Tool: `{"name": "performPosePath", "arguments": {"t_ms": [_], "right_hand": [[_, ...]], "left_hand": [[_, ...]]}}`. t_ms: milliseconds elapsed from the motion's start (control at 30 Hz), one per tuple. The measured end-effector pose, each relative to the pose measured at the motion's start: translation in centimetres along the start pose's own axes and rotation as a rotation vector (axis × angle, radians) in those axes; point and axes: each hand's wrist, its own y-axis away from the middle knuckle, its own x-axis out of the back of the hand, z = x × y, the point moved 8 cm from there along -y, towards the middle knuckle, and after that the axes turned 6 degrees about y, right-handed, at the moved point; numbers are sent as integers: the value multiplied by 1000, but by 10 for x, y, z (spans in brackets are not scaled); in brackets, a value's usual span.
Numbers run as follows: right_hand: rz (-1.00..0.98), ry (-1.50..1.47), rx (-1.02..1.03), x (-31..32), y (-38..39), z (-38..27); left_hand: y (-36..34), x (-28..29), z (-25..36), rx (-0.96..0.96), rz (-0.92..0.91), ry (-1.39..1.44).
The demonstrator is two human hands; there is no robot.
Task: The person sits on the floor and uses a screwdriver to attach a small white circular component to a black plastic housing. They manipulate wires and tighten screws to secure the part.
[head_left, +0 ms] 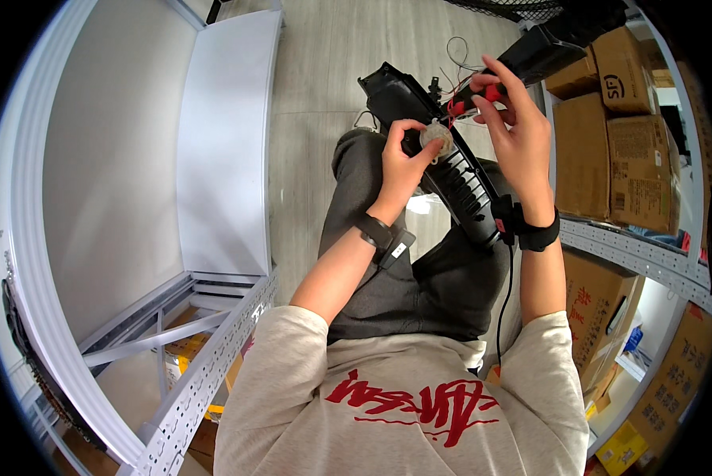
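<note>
A small round, pale disc-shaped part (436, 140) with red wires is pinched between the thumb and fingers of my left hand (403, 159). It sits over a long black plastic housing (465, 189) with a row of slots, which lies slantwise across my lap. My right hand (518, 131) is just right of the disc and holds a red-and-black-handled tool (492, 93), its index finger stretched upward. The tool's tip is too small to make out among the thin wires (453, 79). A wider black plastic part (396, 91) is at the housing's far end.
White shelving with a tall panel (225, 143) stands on the left. Metal shelves on the right hold several cardboard boxes (578, 155). A large black object (538, 54) is beyond my right hand. A black cable (508, 301) hangs from my right wrist strap.
</note>
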Motion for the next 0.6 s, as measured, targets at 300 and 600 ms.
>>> {"name": "performPosePath", "arguments": {"t_ms": [300,600], "right_hand": [[22,30,26,2,-1,-8],[26,201,54,3,2,1]], "left_hand": [[1,-2,3,15,0,22],[1,-1,-2,51,15,79]]}}
